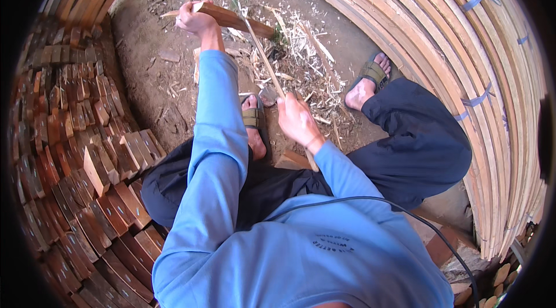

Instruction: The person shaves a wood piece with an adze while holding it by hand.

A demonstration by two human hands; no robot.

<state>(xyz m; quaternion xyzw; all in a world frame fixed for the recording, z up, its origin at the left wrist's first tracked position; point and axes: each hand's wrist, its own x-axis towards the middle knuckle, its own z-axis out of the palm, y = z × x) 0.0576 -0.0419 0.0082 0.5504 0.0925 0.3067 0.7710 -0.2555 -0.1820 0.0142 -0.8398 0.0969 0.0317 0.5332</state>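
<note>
My left hand (198, 23) is closed round one end of a wooden stake (246, 22), which slants across the ground to the right over the chips. In my right hand (299, 121) I grip a long wooden-handled tool (265, 60). Its handle passes under my palm and runs back toward my lap. The small, thin far end of the tool crosses the stake near its middle; I cannot make out the exact shape of its head. Pale wood chips (313, 59) lie scattered around the stake's far end, on the dirt between my sandalled feet.
Stacked short wooden pieces (81, 151) rise along the left side, close to my left knee. On the right, long bent-looking strips of wood (463, 59) are bundled with blue ties (480, 0). My right foot (370, 79) stands beside them. A black cable (399, 206) crosses my blue shirt.
</note>
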